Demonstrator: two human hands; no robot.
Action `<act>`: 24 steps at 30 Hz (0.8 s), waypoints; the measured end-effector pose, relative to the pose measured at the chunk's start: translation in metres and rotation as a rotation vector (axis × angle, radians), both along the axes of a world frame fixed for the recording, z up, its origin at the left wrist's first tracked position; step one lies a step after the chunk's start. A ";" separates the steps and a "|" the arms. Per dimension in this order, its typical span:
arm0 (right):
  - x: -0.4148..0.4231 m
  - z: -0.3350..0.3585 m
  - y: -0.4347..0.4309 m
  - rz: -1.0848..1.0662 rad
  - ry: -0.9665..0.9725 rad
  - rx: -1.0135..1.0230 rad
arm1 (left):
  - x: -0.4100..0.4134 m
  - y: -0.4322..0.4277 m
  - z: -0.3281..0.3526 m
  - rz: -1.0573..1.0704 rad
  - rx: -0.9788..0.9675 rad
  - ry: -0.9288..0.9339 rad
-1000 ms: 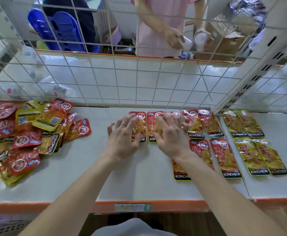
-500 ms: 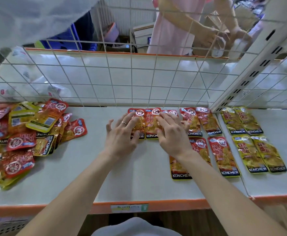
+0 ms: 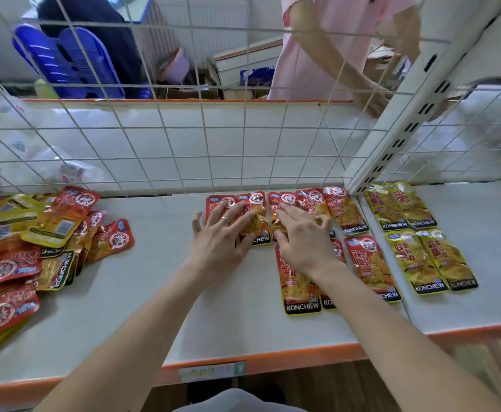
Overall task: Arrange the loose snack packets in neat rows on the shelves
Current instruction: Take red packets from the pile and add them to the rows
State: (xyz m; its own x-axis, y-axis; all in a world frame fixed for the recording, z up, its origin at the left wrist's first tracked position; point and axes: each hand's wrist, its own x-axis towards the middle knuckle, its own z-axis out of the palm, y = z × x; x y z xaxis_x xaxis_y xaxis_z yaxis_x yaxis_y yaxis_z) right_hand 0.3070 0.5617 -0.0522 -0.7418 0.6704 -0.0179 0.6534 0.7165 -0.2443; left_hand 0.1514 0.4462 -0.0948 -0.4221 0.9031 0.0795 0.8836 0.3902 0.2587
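The left hand [image 3: 221, 243] lies flat just left of the frame's centre, fingers spread and straight, a ring [image 3: 225, 220] on one of them. Its fingertips press on the two leftmost packets of the back row of red packets [image 3: 344, 212]. Just right of it the right hand [image 3: 305, 240] also lies open, its fingers straight and close together. They rest on the middle packets of that row.

The row holds five packets side by side along the rear edge of the shelf [image 3: 154, 292]. Below it, the front row of red packets [image 3: 371, 263] has three packets, the middle one largely hidden under the right wrist. Further right, past the seam in the shelf, four yellow packets [image 3: 427, 257] lie two by two.

At the left edge of the frame a loose pile [image 3: 50, 233] of red and yellow packets lies jumbled and overlapping, well apart from the rows.

A wire grid [image 3: 184, 144] backs the shelf and a slotted upright [image 3: 421, 99] slants through the upper right. Behind the grid stand a person in pink [image 3: 317, 55] and blue plastic chairs [image 3: 65, 60].
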 end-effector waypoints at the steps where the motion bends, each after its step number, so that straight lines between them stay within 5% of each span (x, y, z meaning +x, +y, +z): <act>1: 0.000 -0.001 0.000 0.000 -0.001 -0.001 | 0.000 0.000 0.000 0.003 0.001 -0.006; 6: 0.006 -0.004 -0.002 0.018 0.043 -0.018 | 0.001 0.000 0.002 -0.012 -0.032 0.002; 13: 0.062 -0.005 -0.042 0.011 0.212 0.022 | 0.022 -0.034 0.009 -0.045 0.250 -0.037; 24: 0.106 0.035 -0.063 -0.230 0.199 0.039 | 0.076 -0.022 0.050 -0.288 0.209 -0.096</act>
State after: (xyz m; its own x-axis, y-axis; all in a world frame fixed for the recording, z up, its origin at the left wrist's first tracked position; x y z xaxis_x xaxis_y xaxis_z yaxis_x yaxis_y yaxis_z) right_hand 0.4131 0.4990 -0.0168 -0.5564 0.8187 0.1416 0.7417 0.5663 -0.3594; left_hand 0.2277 0.4247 -0.0448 -0.1674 0.9543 0.2476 0.9175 0.0588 0.3934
